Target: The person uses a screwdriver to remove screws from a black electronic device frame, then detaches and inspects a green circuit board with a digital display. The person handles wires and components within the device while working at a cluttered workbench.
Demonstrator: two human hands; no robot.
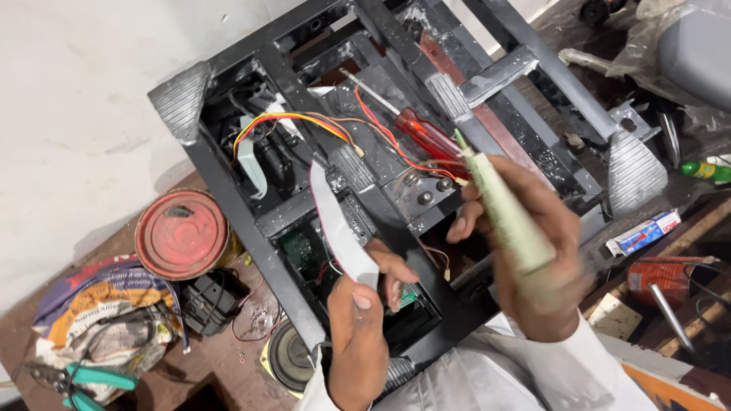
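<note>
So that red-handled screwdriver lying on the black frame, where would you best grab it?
By the red handle, I'd say, coming from above and from the lower right. The handle is thick and faces the right hand, while the thin metal shaft points away to the upper left. Red wires run close beside it, so pinch across the handle's sides.

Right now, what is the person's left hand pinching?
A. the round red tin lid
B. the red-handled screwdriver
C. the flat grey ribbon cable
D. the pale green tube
C: the left hand pinches the end of the flat grey ribbon cable, while the right hand holds the pale green tube.
</note>
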